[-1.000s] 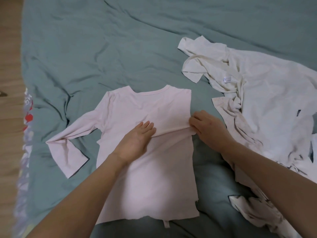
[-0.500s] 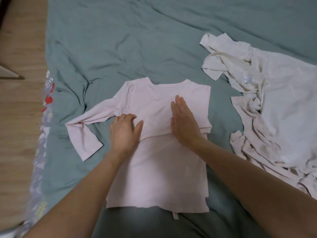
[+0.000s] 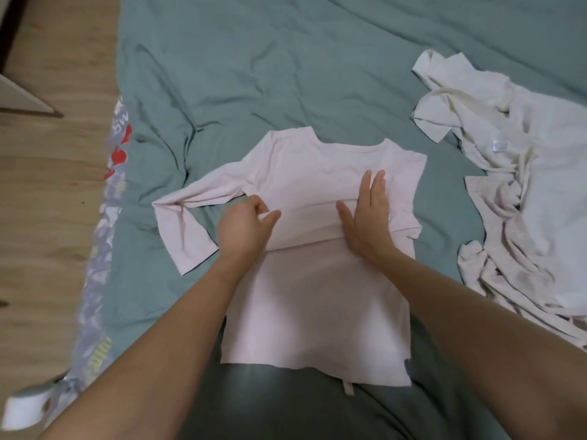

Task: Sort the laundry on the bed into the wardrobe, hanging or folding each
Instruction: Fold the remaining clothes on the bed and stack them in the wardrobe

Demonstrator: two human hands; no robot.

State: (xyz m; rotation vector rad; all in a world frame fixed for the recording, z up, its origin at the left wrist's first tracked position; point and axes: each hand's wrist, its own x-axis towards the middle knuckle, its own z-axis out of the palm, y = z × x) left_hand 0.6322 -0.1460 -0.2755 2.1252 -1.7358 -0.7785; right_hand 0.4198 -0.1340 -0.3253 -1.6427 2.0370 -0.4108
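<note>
In the middle of the bed lies a pale pink long-sleeved shirt (image 3: 317, 300), spread flat on the green-grey bed cover (image 3: 254, 74) with its neckline pointing away from the person. Its right sleeve is already folded across the chest, so it makes a band over the body of the shirt. The left sleeve (image 3: 187, 223) is stretched out to the side and bent downward at the elbow, and it lies on the cover.

The left hand (image 3: 244, 230) is at the left side of the shirt, near the armpit, with its fingers curled; it pinches a bit of the pink cloth there. The right hand (image 3: 368, 217) lies flat on the folded band, with straight fingers, and it presses the cloth down.

To the right of the shirt, a little apart from it, there is a crumpled heap of white and cream laundry (image 3: 524, 192) with a small white label on it.

At the left edge of the bed a patterned sheet (image 3: 111, 173) with red and lilac shapes shows under the cover, and beside it is the wooden floor (image 3: 47, 185).
</note>
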